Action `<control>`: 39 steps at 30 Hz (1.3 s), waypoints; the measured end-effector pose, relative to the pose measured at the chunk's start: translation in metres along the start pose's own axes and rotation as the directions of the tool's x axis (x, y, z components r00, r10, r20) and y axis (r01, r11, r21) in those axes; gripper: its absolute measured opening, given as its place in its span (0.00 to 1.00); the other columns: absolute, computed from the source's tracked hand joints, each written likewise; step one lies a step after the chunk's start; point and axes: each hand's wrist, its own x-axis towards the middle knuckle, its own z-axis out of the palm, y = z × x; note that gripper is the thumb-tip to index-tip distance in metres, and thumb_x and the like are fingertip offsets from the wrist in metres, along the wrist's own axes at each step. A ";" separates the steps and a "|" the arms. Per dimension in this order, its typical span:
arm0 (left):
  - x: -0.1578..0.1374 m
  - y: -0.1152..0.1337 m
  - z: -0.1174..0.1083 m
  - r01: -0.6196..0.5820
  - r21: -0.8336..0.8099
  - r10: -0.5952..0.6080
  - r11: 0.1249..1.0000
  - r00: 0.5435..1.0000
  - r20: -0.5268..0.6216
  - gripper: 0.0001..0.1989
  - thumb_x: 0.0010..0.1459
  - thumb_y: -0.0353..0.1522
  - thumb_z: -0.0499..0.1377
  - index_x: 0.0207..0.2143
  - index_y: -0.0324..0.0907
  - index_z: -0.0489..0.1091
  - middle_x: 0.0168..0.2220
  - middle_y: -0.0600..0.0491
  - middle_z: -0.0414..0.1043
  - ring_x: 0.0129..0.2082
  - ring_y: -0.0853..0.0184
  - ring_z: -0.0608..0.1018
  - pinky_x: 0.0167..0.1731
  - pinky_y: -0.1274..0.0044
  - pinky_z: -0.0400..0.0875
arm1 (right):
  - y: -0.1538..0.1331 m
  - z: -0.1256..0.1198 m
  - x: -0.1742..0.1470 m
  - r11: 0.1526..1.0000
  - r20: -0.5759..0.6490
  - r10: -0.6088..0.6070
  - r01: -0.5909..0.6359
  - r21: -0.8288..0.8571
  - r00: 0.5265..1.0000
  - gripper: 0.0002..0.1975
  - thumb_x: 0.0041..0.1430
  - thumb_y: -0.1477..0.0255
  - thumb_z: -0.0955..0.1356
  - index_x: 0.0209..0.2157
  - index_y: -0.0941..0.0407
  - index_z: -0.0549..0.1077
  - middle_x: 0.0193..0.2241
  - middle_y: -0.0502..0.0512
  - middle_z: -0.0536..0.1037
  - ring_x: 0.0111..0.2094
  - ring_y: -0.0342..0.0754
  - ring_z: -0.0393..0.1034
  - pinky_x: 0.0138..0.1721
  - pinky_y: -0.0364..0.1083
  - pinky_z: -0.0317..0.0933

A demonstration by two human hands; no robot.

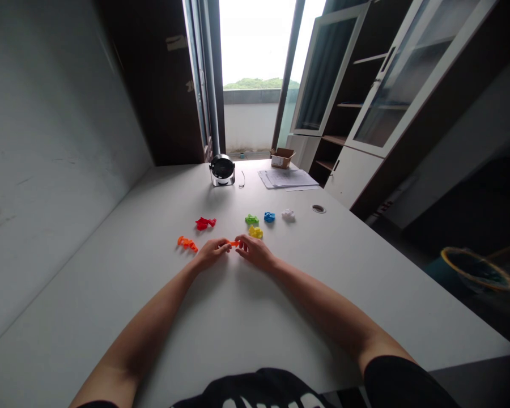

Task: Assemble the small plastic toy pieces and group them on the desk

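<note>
A small orange plastic piece (233, 243) spans the gap between my hands, just above the white table (246, 300). My left hand (212, 253) is closed on its left end. At its right end are the fingertips of my right hand (254, 251), curled and pinching it. More orange pieces (187, 244) lie left of my left hand, and red pieces (205, 223) sit a little farther back. Behind my right hand are yellow pieces (255, 232) and green pieces (251, 219). Blue pieces (269, 217) and white pieces (288, 215) lie farther right. Their exact shapes are too small to make out.
At the table's far side stand a black round device (222, 169) on a stand and an open cardboard box (283, 158). Papers (289, 178) lie before the box. A round cable hole (318, 209) is at the right, and a wall (59, 170) borders the left side.
</note>
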 end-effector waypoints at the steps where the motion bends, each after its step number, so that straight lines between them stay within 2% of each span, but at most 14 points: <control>1: 0.000 0.000 0.000 0.001 0.000 -0.001 1.000 1.000 0.001 0.18 0.63 0.44 0.53 0.34 0.41 0.76 0.31 0.54 0.77 0.32 0.66 0.75 0.34 0.78 0.66 | 0.000 0.000 0.000 1.000 -0.002 -0.003 0.003 0.000 1.000 0.12 0.61 0.72 0.70 0.47 0.53 0.71 0.32 0.50 0.76 0.28 0.43 0.68 0.35 0.42 0.62; 20: -0.002 0.009 -0.002 0.002 0.027 -0.001 1.000 1.000 -0.014 0.20 0.62 0.46 0.54 0.34 0.41 0.78 0.33 0.52 0.78 0.34 0.64 0.76 0.35 0.78 0.68 | -0.005 -0.002 0.001 1.000 -0.024 -0.009 0.008 -0.001 1.000 0.05 0.59 0.74 0.69 0.39 0.55 0.72 0.31 0.50 0.76 0.28 0.42 0.67 0.31 0.41 0.59; 26: -0.002 0.007 -0.001 -0.014 0.022 0.014 1.000 1.000 -0.002 0.19 0.62 0.46 0.56 0.41 0.43 0.78 0.35 0.54 0.78 0.34 0.66 0.75 0.34 0.79 0.67 | -0.007 -0.004 0.001 1.000 -0.017 0.001 -0.001 -0.007 1.000 0.04 0.57 0.75 0.69 0.37 0.55 0.72 0.30 0.50 0.76 0.28 0.42 0.66 0.32 0.41 0.58; 31: -0.001 0.004 -0.001 -0.007 0.041 0.007 0.999 1.000 -0.001 0.20 0.62 0.47 0.55 0.37 0.42 0.78 0.32 0.55 0.76 0.32 0.67 0.74 0.33 0.79 0.66 | -0.004 -0.002 0.002 1.000 -0.013 -0.001 0.001 -0.032 1.000 0.02 0.59 0.73 0.70 0.35 0.55 0.73 0.29 0.50 0.76 0.28 0.42 0.66 0.32 0.41 0.57; 35: 0.000 0.003 -0.001 0.009 0.027 -0.009 1.000 1.000 0.002 0.20 0.61 0.47 0.55 0.35 0.41 0.77 0.31 0.55 0.76 0.32 0.66 0.74 0.33 0.78 0.66 | -0.004 0.000 0.000 0.999 -0.015 -0.009 0.008 -0.035 1.000 0.07 0.61 0.70 0.70 0.41 0.54 0.74 0.30 0.50 0.77 0.27 0.41 0.67 0.31 0.41 0.57; 39: 0.001 0.002 -0.001 0.011 0.011 -0.011 1.000 1.000 0.007 0.20 0.61 0.46 0.55 0.35 0.40 0.78 0.31 0.54 0.76 0.32 0.65 0.74 0.34 0.78 0.66 | -0.004 0.000 -0.001 0.999 0.002 -0.025 0.025 -0.033 1.000 0.15 0.59 0.67 0.73 0.47 0.53 0.72 0.33 0.50 0.78 0.28 0.42 0.68 0.31 0.41 0.58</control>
